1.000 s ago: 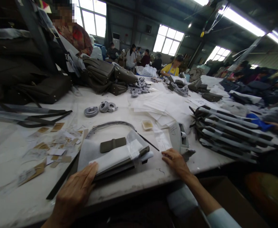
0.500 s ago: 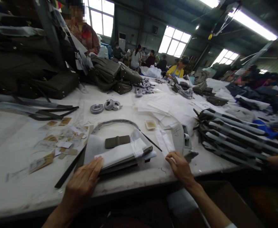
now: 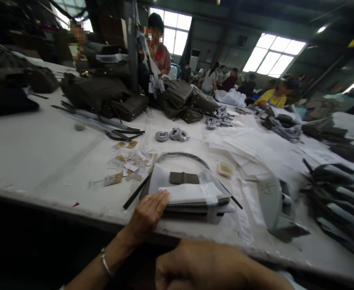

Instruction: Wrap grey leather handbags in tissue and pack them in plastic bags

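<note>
A dark olive bag (image 3: 184, 178) lies folded at the table's front edge, with white wrapping sheet (image 3: 189, 194) over its near side. A strip of clear tape (image 3: 211, 195) crosses the wrapping near its right end. My left hand (image 3: 148, 211) rests on the left end of the wrapping, fingers stretched out flat. Close to the camera, below the table edge, my right hand (image 3: 192, 264) is curled with its fingers closed; whatever they may hold is hidden. A thin handle (image 3: 181, 154) arches behind the bag.
Right of the bag stands a grey tape dispenser (image 3: 267, 197), beside white strips (image 3: 251, 201) and a small clear tub (image 3: 225, 168). Paper tags (image 3: 131, 165) lie scattered left. Grey rolled straps (image 3: 175, 134) and stacked dark bags (image 3: 104, 94) are farther back. People work across the table.
My right hand has left the white strips by the dispenser and come back toward my body, now curled. My left hand stays on the wrapping. The view has swung left.
</note>
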`<control>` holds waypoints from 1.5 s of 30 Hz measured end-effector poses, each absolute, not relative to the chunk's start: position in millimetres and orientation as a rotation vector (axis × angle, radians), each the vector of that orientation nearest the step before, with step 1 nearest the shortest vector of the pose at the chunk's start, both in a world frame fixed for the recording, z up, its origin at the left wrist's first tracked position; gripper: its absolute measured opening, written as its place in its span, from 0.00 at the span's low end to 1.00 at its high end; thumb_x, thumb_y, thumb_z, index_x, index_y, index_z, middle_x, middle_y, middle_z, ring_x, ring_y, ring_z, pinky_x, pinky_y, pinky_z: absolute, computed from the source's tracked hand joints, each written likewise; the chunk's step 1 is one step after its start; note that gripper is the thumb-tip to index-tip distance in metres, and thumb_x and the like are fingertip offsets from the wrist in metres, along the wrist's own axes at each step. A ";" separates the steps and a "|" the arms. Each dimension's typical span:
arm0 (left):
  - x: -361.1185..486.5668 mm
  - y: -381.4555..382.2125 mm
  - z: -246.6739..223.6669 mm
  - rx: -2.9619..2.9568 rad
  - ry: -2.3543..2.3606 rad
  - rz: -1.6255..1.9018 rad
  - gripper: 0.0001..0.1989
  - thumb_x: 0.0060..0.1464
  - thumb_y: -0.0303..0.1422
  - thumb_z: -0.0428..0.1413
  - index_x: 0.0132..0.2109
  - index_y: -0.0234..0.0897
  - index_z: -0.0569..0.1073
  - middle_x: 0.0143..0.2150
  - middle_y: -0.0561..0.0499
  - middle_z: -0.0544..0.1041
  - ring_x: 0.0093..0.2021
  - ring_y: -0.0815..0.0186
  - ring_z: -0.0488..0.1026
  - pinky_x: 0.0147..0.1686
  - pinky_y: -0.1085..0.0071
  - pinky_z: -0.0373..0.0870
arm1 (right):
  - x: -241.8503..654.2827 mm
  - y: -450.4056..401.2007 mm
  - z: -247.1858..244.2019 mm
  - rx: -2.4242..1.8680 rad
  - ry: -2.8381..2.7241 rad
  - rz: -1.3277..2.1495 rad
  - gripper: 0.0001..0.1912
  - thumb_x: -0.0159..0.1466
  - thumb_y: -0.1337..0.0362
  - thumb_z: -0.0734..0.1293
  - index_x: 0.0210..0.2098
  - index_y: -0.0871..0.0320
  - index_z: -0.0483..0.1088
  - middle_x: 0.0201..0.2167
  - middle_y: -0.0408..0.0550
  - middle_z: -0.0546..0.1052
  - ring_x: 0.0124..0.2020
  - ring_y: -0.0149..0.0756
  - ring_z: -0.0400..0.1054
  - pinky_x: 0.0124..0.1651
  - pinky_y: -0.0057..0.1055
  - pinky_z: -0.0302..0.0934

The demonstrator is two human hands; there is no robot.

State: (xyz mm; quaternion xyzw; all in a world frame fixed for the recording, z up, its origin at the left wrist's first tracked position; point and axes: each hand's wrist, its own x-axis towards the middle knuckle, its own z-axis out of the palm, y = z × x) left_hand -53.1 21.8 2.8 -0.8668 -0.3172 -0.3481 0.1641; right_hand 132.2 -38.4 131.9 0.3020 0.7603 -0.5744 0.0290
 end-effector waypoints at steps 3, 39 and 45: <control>-51.9 18.9 2.7 -2.479 -0.959 -1.089 0.19 0.64 0.26 0.41 0.55 0.29 0.71 0.46 0.39 0.79 0.49 0.59 0.76 0.48 0.63 0.74 | 112.6 18.9 150.5 0.814 2.432 -1.896 0.04 0.63 0.64 0.66 0.32 0.58 0.69 0.27 0.38 0.71 0.29 0.25 0.65 0.31 0.18 0.58; -46.9 10.7 -15.0 -2.381 -1.050 -1.415 0.13 0.60 0.24 0.48 0.49 0.27 0.72 0.44 0.38 0.79 0.50 0.57 0.76 0.51 0.60 0.75 | 126.9 68.4 121.9 1.073 3.112 -0.888 0.22 0.63 0.51 0.69 0.53 0.53 0.72 0.49 0.48 0.78 0.51 0.38 0.71 0.55 0.33 0.63; -46.5 10.8 -12.9 -2.391 -1.048 -1.399 0.14 0.59 0.23 0.48 0.50 0.26 0.71 0.45 0.37 0.79 0.50 0.58 0.76 0.51 0.61 0.75 | 131.5 27.3 64.1 1.156 3.112 -0.508 0.32 0.64 0.63 0.68 0.65 0.61 0.57 0.61 0.59 0.67 0.61 0.47 0.62 0.62 0.44 0.58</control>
